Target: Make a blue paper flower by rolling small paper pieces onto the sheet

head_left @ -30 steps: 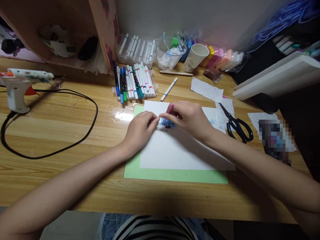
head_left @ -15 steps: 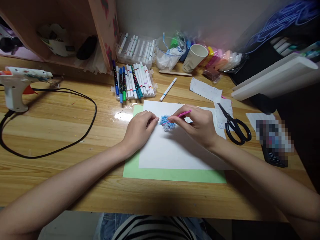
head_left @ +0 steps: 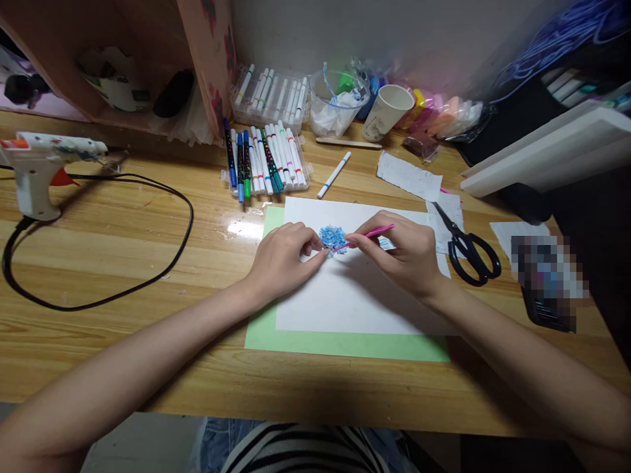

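— What do we have in our right hand (head_left: 407,253)?

— We grip a slim pink stick (head_left: 379,230) between thumb and fingers, its tip slanting down leftward to the near edge of a small blue clump (head_left: 332,235).

— And where does that clump sit?

— On the upper part of our white sheet (head_left: 345,302), between our two hands; below it we have a green sheet (head_left: 345,347).

— How about our left hand (head_left: 283,256)?

— Its thumb and forefinger are close together at the clump's near left edge. We can't tell whether they pinch any of it.

— What else do we see?

— Black scissors (head_left: 456,231) to the right, blades over a white paper scrap (head_left: 443,231), and a white marker (head_left: 334,175) just beyond our sheet.
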### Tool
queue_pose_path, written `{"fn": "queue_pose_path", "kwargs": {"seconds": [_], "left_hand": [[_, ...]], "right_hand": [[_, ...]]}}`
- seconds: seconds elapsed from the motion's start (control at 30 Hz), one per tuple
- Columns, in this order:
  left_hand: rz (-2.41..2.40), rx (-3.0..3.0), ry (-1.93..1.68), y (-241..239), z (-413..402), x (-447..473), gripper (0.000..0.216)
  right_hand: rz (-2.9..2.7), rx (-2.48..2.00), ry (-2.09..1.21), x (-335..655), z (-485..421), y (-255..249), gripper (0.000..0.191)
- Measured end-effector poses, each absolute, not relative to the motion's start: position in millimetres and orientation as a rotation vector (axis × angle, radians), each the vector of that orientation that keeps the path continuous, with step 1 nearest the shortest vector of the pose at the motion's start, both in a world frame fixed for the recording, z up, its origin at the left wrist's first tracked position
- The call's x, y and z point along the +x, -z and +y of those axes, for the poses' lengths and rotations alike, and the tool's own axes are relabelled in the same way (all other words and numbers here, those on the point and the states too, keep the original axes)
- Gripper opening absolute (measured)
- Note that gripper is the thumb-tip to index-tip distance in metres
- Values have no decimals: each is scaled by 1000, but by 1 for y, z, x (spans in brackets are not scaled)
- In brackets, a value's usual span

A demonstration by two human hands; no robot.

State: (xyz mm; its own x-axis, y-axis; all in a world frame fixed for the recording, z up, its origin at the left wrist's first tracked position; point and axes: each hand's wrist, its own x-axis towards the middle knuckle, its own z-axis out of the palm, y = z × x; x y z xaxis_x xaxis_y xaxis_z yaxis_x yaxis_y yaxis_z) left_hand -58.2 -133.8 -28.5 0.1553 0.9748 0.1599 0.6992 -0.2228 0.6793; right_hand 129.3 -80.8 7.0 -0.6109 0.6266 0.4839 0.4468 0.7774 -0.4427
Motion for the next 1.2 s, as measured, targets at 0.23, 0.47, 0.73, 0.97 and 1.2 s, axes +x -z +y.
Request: {"fn": "queue_pose_path", "kwargs": {"seconds": [0.23, 0.47, 0.73, 0.97, 1.2], "left_hand": [[1602, 2001, -782, 28, -134, -55, 9], [1695, 1963, -783, 29, -133, -54, 8], [1748, 1923, -800, 29, -132, -53, 9], [1759, 1933, -795, 29, -131, -52, 9], [1741, 1894, -789, 27, -130, -53, 14]], "right_hand": [[-2296, -760, -373, 128, -79, -1, 22], [-2302, -722, -374, 123, -76, 4, 26], [-2362, -632, -304, 116, -72, 7, 25], [-2374, -554, -260, 115, -68, 8, 28], [-2465, -500, -184, 112, -66, 6, 33]]}}
